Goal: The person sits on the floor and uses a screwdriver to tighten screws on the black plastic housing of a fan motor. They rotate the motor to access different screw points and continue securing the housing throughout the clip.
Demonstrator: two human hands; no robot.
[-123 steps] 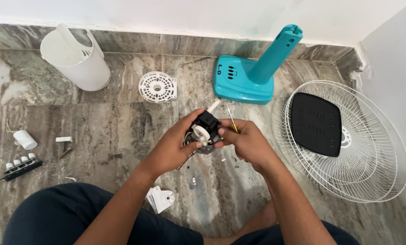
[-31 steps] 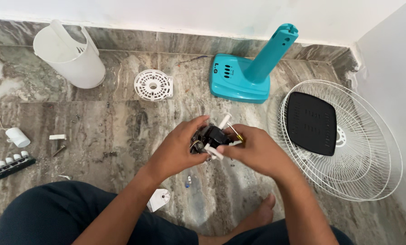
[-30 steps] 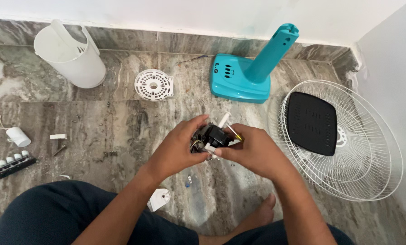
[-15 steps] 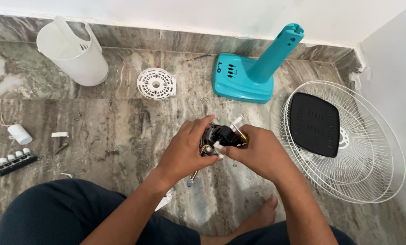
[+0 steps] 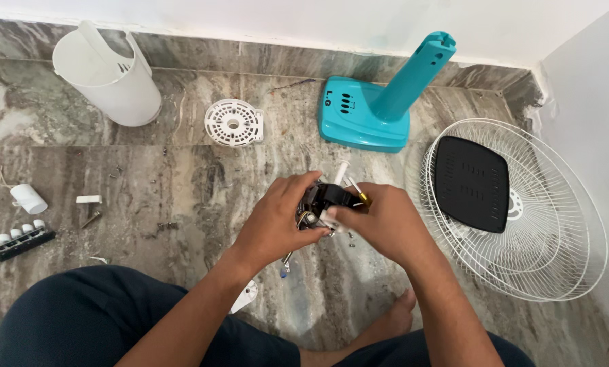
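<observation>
Both hands hold a small black fan motor (image 5: 323,198) with wires above the marble floor, at the middle of the view. My left hand (image 5: 277,221) wraps its left side, fingers curled around the body. My right hand (image 5: 379,221) grips it from the right, thumb and fingertips pinching its front. A white shaft and a thin yellow-tipped tool (image 5: 357,192) stick out behind the fingers. Most of the motor is hidden by the hands.
A teal fan base with column (image 5: 379,109) stands at the back. A white wire grille (image 5: 522,211) with a black panel (image 5: 471,183) lies right. A white housing (image 5: 107,75), a round white cover (image 5: 233,122), a black switch strip (image 5: 24,239) and small parts lie left.
The hands have turned the motor between them and closed in tighter; the right hand now covers more of its front. The view has shifted slightly.
</observation>
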